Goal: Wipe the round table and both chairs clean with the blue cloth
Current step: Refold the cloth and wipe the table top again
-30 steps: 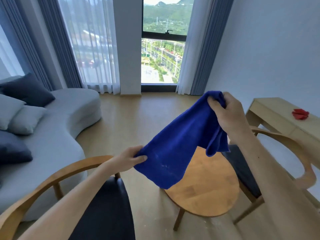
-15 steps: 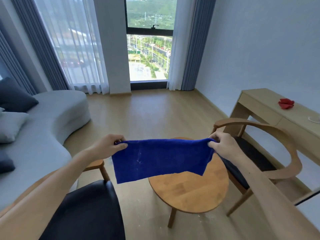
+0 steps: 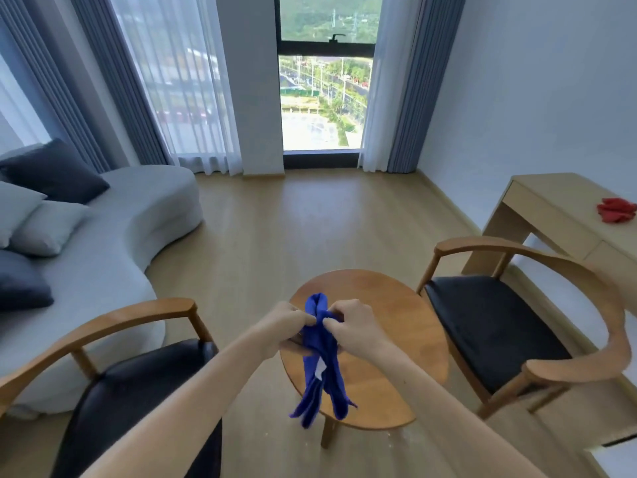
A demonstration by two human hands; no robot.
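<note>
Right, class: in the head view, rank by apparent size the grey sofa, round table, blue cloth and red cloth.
1. Grey sofa
2. Round table
3. Blue cloth, bunched and nearer the camera
4. Red cloth, farther away

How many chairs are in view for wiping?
2. One wooden armchair with a dark seat stands left of the round wooden table, beside the grey sofa; the other wooden armchair stands right of it, by the desk.

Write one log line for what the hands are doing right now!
left hand: grips blue cloth | right hand: grips cloth | cloth: bunched above round table | wiping: not started
</note>
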